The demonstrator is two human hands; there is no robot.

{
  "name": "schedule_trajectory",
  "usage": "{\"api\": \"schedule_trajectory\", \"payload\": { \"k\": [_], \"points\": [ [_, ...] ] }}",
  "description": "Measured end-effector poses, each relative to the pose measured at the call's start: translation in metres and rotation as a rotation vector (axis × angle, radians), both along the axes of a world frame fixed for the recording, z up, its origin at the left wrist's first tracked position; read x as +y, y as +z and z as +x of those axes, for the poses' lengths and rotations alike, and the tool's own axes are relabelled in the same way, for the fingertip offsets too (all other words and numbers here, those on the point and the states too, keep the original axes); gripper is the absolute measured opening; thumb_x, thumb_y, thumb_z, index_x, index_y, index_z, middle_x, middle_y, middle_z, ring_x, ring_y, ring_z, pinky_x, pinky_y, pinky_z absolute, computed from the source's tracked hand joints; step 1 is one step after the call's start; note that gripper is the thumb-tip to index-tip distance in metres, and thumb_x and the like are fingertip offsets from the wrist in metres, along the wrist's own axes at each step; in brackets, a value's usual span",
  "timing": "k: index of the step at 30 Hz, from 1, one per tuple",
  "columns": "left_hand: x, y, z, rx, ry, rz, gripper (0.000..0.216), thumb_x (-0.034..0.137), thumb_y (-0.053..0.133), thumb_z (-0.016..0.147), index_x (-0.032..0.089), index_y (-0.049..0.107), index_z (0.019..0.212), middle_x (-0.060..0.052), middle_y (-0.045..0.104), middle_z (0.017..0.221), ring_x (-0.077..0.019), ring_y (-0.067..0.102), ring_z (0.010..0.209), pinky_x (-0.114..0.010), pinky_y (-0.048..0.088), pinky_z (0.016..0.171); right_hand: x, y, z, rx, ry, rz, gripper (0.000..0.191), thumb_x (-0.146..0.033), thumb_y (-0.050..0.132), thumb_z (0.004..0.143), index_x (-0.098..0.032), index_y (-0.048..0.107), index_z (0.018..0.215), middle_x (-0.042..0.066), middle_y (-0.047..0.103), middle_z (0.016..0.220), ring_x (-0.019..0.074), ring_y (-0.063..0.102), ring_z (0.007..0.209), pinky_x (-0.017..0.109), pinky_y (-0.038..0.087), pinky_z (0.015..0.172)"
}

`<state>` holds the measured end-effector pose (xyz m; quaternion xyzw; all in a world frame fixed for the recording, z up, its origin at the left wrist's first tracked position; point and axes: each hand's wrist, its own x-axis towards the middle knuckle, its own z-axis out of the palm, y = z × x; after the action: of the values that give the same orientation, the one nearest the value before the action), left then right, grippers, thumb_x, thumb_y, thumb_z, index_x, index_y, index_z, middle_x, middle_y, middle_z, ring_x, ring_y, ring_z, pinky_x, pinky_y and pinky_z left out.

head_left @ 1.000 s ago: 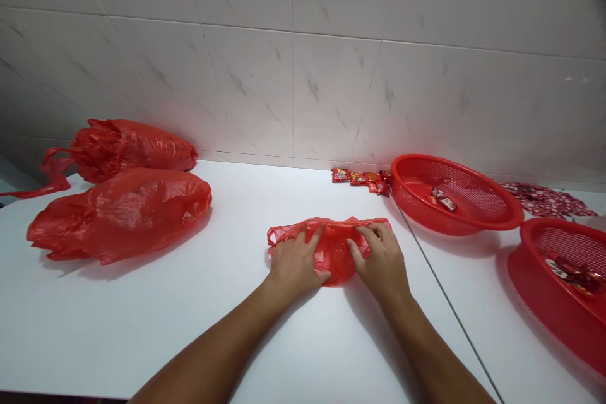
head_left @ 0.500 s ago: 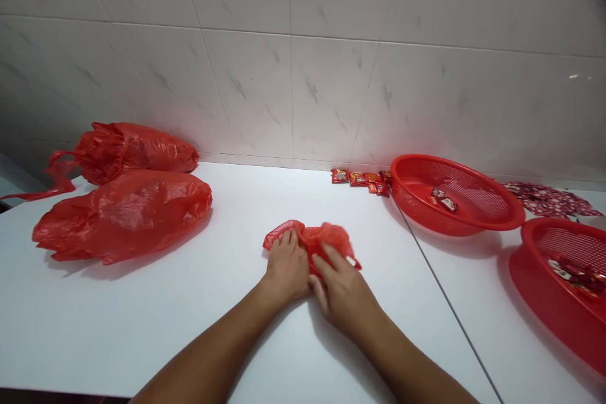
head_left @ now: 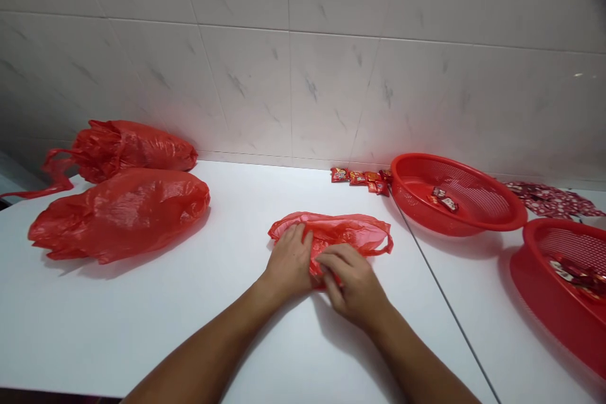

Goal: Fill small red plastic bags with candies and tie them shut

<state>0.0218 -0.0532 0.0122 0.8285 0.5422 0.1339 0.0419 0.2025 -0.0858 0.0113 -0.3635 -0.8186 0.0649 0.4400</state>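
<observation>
White tabletop (head_left: 142, 328) carries the red plastic bag (head_left: 345, 233), its length running nine to three o'clock, your left hand (head_left: 290, 262) flat on its nine o'clock end while your right hand (head_left: 353, 281) pinches its six o'clock edge.

- bag (head_left: 350, 233): thin crinkly plastic, kinda shiny
- surface (head_left: 142, 315): smooth, matt white
- basket (head_left: 473, 218): glossy hard plastic mesh
- wall (head_left: 303, 76): glossy marbled tiles
</observation>
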Motion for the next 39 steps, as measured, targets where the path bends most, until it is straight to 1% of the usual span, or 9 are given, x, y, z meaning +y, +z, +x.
{"api": "schedule_trajectory", "payload": {
  "k": [5,10,16,19,23,28,31,35,39],
  "points": [
    [-0.004,0.005,0.004,-0.068,-0.178,-0.150,0.013,0.019,0.060,0.082,0.022,0.066,0.093,-0.008,0.071,0.105,-0.0264,0.067,0.099,-0.039,0.055,0.085,0.018,-0.019,0.003,-0.213,-0.299,-0.217,0.023,-0.012,0.053,0.093,-0.018,0.075,0.098,0.014,0.074,0.113,0.0293,0.071,0.106,0.044,0.059,0.091],
    [-0.010,0.012,0.004,-0.017,-0.179,-0.275,0.014,0.037,0.067,0.082,0.023,0.065,0.081,-0.006,0.071,0.095,-0.0252,0.068,0.083,-0.036,0.049,0.064,0.030,-0.019,0.031,-0.312,-0.521,-0.394,0.027,-0.023,0.058,0.094,-0.020,0.068,0.070,0.008,0.066,0.063,0.0249,0.064,0.055,0.036,0.047,0.052],
    [-0.009,0.021,-0.005,0.023,-0.073,-0.339,0.063,0.057,0.083,0.059,0.027,0.066,0.111,-0.005,0.073,0.095,-0.0297,0.070,0.082,-0.035,0.047,0.061,0.029,-0.011,0.040,-0.304,-0.441,-0.671,0.012,-0.027,0.066,0.087,-0.020,0.072,0.079,0.006,0.070,0.066,0.0234,0.067,0.056,0.031,0.043,0.050],
    [-0.006,0.025,-0.012,0.010,-0.053,-0.352,0.058,0.056,0.083,0.058,0.027,0.065,0.104,-0.004,0.075,0.096,-0.0292,0.071,0.083,-0.034,0.047,0.062,0.028,-0.008,0.044,-0.273,-0.334,-0.701,0.023,-0.028,0.073,0.082,-0.023,0.074,0.104,0.005,0.077,0.081,0.0244,0.072,0.067,0.031,0.047,0.054],
    [-0.002,0.032,-0.019,-0.035,0.018,-0.336,0.051,0.065,0.081,0.060,0.025,0.063,0.087,-0.003,0.076,0.092,-0.0280,0.071,0.081,-0.035,0.046,0.061,0.022,-0.001,0.043,-0.346,-0.184,-0.812,0.020,-0.021,0.071,0.076,-0.028,0.073,0.096,-0.001,0.075,0.075,0.0220,0.070,0.061,0.028,0.042,0.047],
    [0.004,0.028,-0.023,-0.043,0.087,-0.335,0.051,0.075,0.061,0.081,0.024,0.060,0.076,-0.004,0.075,0.083,-0.0260,0.070,0.074,-0.036,0.043,0.059,0.004,0.002,0.033,-0.434,-0.150,-0.694,0.049,-0.028,0.074,0.084,-0.027,0.069,0.133,0.009,0.078,0.121,0.0293,0.078,0.093,0.032,0.054,0.059],
    [0.007,0.020,-0.024,-0.006,0.140,-0.319,0.053,0.075,0.058,0.083,0.023,0.065,0.088,-0.007,0.077,0.093,-0.0288,0.072,0.081,-0.037,0.045,0.062,-0.011,0.001,0.028,-0.555,-0.134,-0.535,0.078,-0.014,0.074,0.081,-0.031,0.054,0.154,0.014,0.068,0.143,0.0318,0.078,0.099,0.035,0.060,0.067],
    [0.009,0.017,-0.027,0.011,0.158,-0.276,0.060,0.072,0.062,0.082,0.021,0.065,0.114,-0.010,0.078,0.106,-0.0327,0.073,0.093,-0.037,0.047,0.064,-0.021,0.005,0.020,-0.527,-0.062,-0.323,0.090,0.004,0.063,0.076,-0.042,0.053,0.152,0.008,0.060,0.152,0.0315,0.070,0.122,0.040,0.064,0.085],
    [0.009,0.018,-0.027,0.001,0.120,-0.339,0.043,0.061,0.069,0.080,0.023,0.067,0.099,-0.007,0.077,0.098,-0.0301,0.072,0.087,-0.036,0.049,0.063,-0.007,0.006,0.018,-0.375,-0.080,-0.423,0.075,-0.014,0.082,0.073,-0.036,0.062,0.142,0.008,0.041,0.167,0.0376,0.037,0.154,0.050,0.057,0.105]
  ]
}}
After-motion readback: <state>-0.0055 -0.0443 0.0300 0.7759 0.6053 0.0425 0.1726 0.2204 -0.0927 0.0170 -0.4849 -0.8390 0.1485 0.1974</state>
